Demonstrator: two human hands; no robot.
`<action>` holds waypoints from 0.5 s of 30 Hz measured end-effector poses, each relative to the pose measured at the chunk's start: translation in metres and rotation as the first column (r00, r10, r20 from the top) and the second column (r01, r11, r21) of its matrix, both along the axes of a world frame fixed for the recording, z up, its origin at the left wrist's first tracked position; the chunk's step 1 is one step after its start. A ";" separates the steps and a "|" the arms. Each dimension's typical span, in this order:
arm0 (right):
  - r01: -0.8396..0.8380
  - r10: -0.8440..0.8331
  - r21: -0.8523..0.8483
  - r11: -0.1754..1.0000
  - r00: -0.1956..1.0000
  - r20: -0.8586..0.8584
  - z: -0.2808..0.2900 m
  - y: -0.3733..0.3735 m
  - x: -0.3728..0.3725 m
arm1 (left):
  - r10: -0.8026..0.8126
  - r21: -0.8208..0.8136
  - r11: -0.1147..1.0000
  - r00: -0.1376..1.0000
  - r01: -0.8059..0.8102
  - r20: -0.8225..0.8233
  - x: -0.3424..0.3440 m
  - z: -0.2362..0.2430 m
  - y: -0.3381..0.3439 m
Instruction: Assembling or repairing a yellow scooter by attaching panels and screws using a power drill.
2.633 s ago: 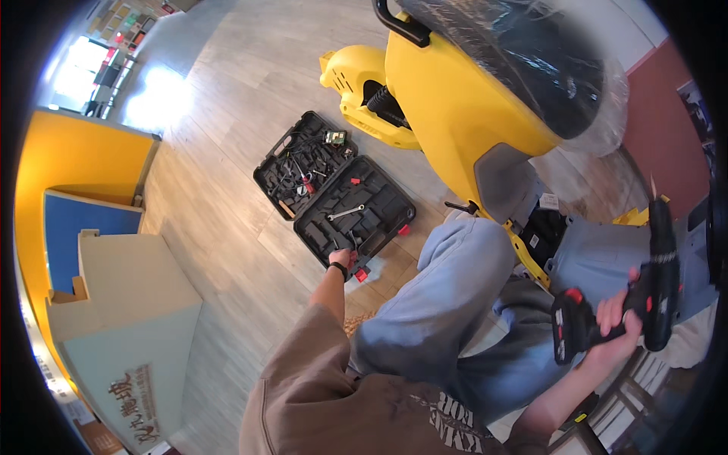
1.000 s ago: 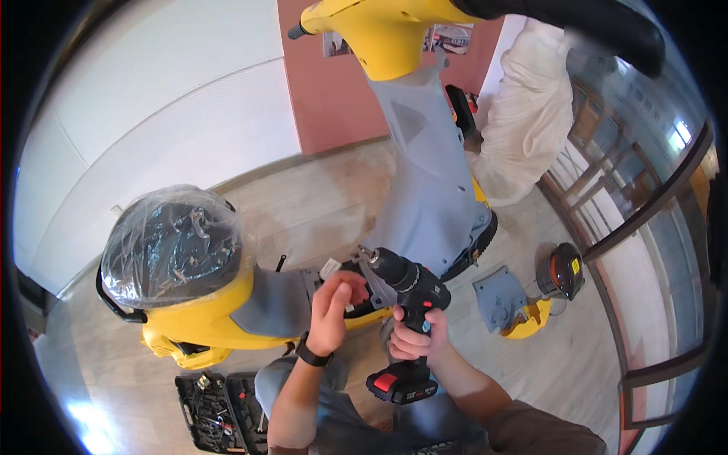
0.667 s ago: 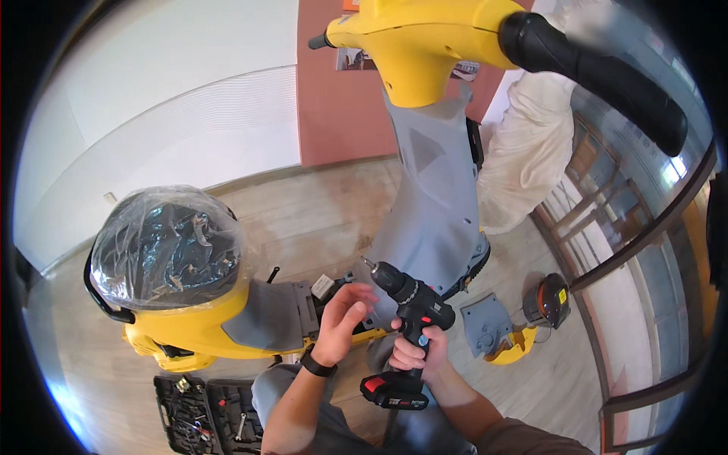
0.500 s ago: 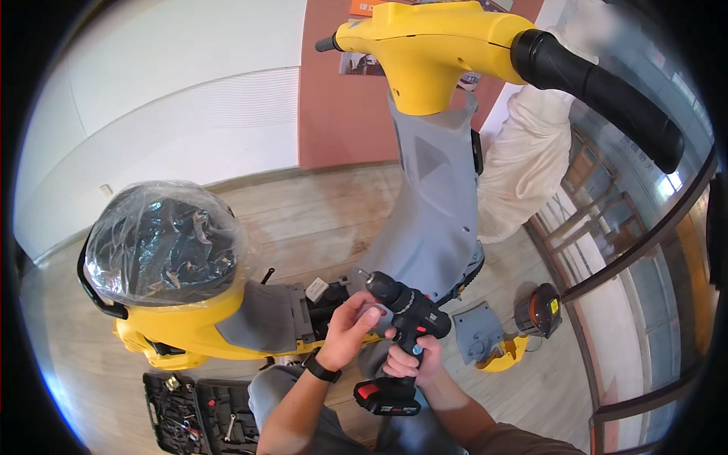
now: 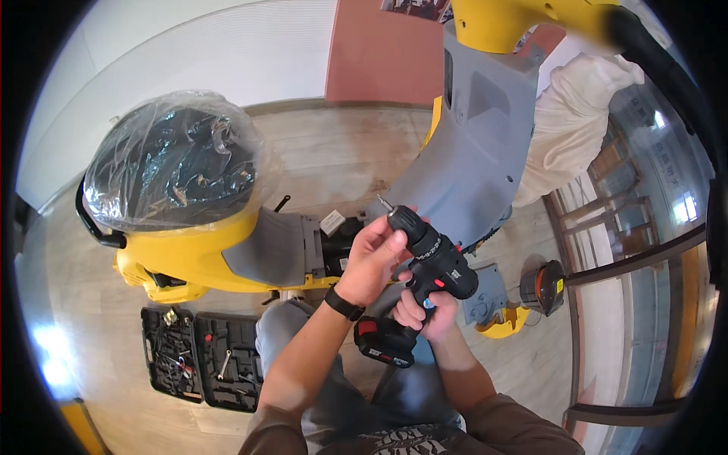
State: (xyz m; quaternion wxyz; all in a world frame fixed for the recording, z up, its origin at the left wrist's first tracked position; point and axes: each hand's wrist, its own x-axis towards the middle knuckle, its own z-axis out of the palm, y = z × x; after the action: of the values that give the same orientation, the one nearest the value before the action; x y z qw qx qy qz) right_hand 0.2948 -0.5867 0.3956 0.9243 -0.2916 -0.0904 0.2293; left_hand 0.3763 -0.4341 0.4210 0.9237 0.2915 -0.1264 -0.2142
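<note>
Your right hand (image 5: 425, 312) clenched round drill (image 5: 425, 273) handle, battery at 7 o'clock, bit aimed 11 o'clock toward scooter (image 5: 478, 159) grey panel. Your left hand (image 5: 375, 254) wraps chuck, fingers closed on collar: likely twisting it to seat or tighten bit while right steadies body. Drill sits centre frame, above your knees, between both hands. Open tool case (image 5: 201, 368) on floor at 8 o'clock, well apart, within reach for bits.
</note>
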 end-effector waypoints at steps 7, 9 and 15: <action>0.185 -0.188 -0.382 0.905 0.982 0.031 -0.003 0.018 -0.011 | -0.111 -0.261 0.963 0.976 0.060 -0.185 0.000 -0.006 0.007; 0.211 -0.196 -0.474 0.855 0.977 0.082 -0.009 0.022 -0.011 | -0.158 -0.321 0.943 0.971 0.094 -0.180 0.008 -0.006 0.016; 0.293 -0.185 -0.664 0.688 0.956 0.230 -0.013 0.036 -0.014 | -0.108 -0.281 0.959 0.967 0.039 -0.232 0.008 0.005 0.030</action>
State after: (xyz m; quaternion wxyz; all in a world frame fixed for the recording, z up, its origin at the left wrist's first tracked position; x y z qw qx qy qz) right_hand 0.2813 -0.5509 0.3829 0.7610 -0.6401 -0.0261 0.1021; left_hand 0.3839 -0.4046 0.4255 0.9549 0.1271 -0.0506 -0.2634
